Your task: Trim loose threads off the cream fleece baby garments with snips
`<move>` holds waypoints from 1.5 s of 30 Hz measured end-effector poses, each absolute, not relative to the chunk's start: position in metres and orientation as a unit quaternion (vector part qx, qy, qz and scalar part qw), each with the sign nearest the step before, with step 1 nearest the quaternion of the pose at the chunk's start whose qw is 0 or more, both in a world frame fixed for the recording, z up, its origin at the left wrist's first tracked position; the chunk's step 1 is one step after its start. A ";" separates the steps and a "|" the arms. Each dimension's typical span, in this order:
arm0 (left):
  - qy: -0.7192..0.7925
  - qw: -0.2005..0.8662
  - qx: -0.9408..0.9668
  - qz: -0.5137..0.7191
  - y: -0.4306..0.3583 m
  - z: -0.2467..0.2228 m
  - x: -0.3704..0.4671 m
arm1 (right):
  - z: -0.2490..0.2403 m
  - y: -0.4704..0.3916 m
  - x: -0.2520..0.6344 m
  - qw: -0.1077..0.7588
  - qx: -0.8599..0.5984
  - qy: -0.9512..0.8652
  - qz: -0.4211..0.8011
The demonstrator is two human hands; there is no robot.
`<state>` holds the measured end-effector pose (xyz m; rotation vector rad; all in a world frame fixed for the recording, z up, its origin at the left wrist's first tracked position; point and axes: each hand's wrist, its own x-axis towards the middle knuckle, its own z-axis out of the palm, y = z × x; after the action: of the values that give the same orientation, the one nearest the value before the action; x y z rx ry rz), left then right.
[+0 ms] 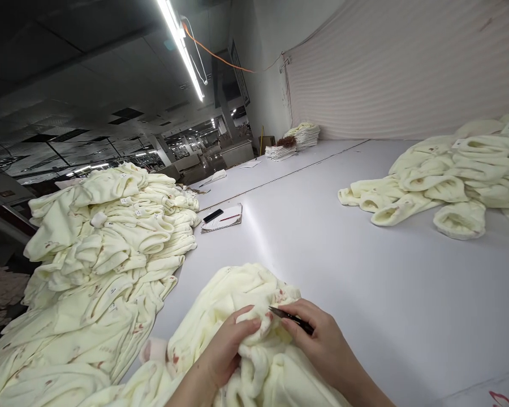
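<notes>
A pale yellow fleece garment (233, 285) with small reddish prints lies bunched on the table in front of me. My left hand (231, 342) is closed on a fold of it, thumb on top. In my right hand (316, 333) is a pair of dark thread snips (294, 319), gripped between thumb and fingers. Their pointed tip faces left and lies at the fabric close to my left thumb. Cloth hides some of my left fingers.
A tall heap of similar garments (110, 254) stands at the left, and another pile (453, 169) at the right. On the white table (305, 226) lie a notebook (233, 217), a red pen and a black phone (213, 215). Folded stacks (303, 137) sit at the far end.
</notes>
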<state>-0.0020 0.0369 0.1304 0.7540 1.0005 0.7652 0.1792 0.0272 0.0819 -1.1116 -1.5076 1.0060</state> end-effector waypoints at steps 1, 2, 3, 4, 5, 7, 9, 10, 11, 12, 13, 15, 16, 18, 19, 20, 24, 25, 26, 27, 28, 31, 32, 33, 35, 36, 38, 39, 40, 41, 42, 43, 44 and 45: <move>0.459 0.741 0.344 0.349 0.037 0.131 -0.002 | 0.082 0.026 0.182 0.479 -0.463 -0.623 0.409; 0.462 0.739 0.344 0.348 0.036 0.131 -0.002 | 0.083 0.025 0.184 0.471 -0.470 -0.628 0.405; 0.464 0.738 0.345 0.348 0.036 0.131 -0.002 | 0.083 0.024 0.185 0.462 -0.476 -0.633 0.400; 0.462 0.738 0.347 0.348 0.036 0.132 -0.002 | 0.084 0.024 0.186 0.454 -0.479 -0.639 0.394; 0.456 0.740 0.349 0.349 0.036 0.132 -0.002 | 0.084 0.024 0.186 0.449 -0.481 -0.644 0.390; 0.450 0.744 0.348 0.351 0.036 0.132 -0.003 | 0.084 0.026 0.186 0.452 -0.475 -0.648 0.387; 0.458 0.743 0.338 0.353 0.036 0.132 -0.004 | 0.083 0.028 0.185 0.464 -0.464 -0.644 0.394; 0.471 0.739 0.328 0.352 0.036 0.132 -0.004 | 0.083 0.029 0.184 0.470 -0.459 -0.640 0.397; 0.489 0.733 0.317 0.351 0.037 0.131 -0.005 | 0.082 0.030 0.185 0.476 -0.457 -0.636 0.400; 0.508 0.726 0.305 0.350 0.037 0.130 -0.006 | 0.082 0.030 0.185 0.480 -0.456 -0.633 0.402; 0.525 0.718 0.294 0.349 0.037 0.129 -0.007 | 0.081 0.030 0.186 0.482 -0.456 -0.630 0.403; 0.537 0.711 0.287 0.351 0.038 0.127 -0.008 | 0.080 0.030 0.188 0.485 -0.458 -0.627 0.403; 0.533 0.712 0.291 0.352 0.038 0.126 -0.009 | 0.080 0.029 0.189 0.485 -0.458 -0.627 0.402; 0.520 0.718 0.300 0.352 0.038 0.124 -0.009 | 0.080 0.028 0.190 0.477 -0.462 -0.632 0.400; 0.519 0.719 0.300 0.350 0.038 0.123 -0.010 | 0.080 0.027 0.190 0.471 -0.465 -0.635 0.398; 0.525 0.718 0.296 0.349 0.038 0.123 -0.010 | 0.081 0.027 0.189 0.465 -0.468 -0.639 0.396; 0.543 0.709 0.288 0.346 0.038 0.124 -0.010 | 0.080 0.028 0.182 0.472 -0.475 -0.639 0.378; 0.538 0.711 0.293 0.346 0.038 0.124 -0.010 | 0.079 0.028 0.180 0.480 -0.471 -0.636 0.378; 0.527 0.715 0.301 0.347 0.038 0.125 -0.009 | 0.079 0.029 0.179 0.487 -0.465 -0.632 0.384; 0.513 0.722 0.309 0.347 0.038 0.126 -0.008 | 0.078 0.031 0.178 0.493 -0.458 -0.626 0.394; 0.497 0.729 0.318 0.347 0.038 0.127 -0.008 | 0.077 0.032 0.178 0.498 -0.450 -0.619 0.407; 0.464 0.745 0.334 0.345 0.038 0.130 -0.006 | 0.076 0.035 0.179 0.506 -0.433 -0.594 0.451; 0.459 0.747 0.336 0.344 0.038 0.131 -0.005 | 0.076 0.036 0.180 0.506 -0.430 -0.585 0.466; 0.455 0.748 0.338 0.345 0.038 0.131 -0.005 | 0.077 0.036 0.181 0.505 -0.428 -0.576 0.479; 0.445 0.752 0.343 0.343 0.038 0.131 -0.005 | 0.077 0.035 0.183 0.498 -0.433 -0.565 0.496; 0.439 0.755 0.345 0.343 0.038 0.131 -0.005 | 0.078 0.035 0.184 0.494 -0.436 -0.566 0.496; 0.429 0.759 0.350 0.343 0.038 0.131 -0.004 | 0.078 0.033 0.184 0.487 -0.438 -0.584 0.480; 0.429 0.759 0.351 0.343 0.038 0.131 -0.004 | 0.078 0.032 0.184 0.485 -0.436 -0.597 0.467; 0.431 0.757 0.351 0.343 0.037 0.131 -0.004 | 0.077 0.032 0.183 0.484 -0.434 -0.610 0.453; 0.435 0.755 0.353 0.343 0.037 0.131 -0.003 | 0.077 0.032 0.182 0.485 -0.434 -0.619 0.440; 0.438 0.752 0.355 0.342 0.036 0.132 -0.002 | 0.077 0.032 0.181 0.486 -0.437 -0.624 0.429; 0.440 0.749 0.360 0.340 0.036 0.132 -0.002 | 0.076 0.032 0.180 0.489 -0.441 -0.623 0.422; 0.443 0.744 0.367 0.339 0.035 0.132 -0.001 | 0.076 0.033 0.180 0.494 -0.445 -0.617 0.420; 0.450 0.736 0.376 0.338 0.034 0.133 0.000 | 0.075 0.034 0.180 0.501 -0.451 -0.608 0.420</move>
<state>-0.0001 0.0342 0.1328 0.8263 0.9878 0.7431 0.1802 0.0343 0.0751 -1.0892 -1.4700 1.0149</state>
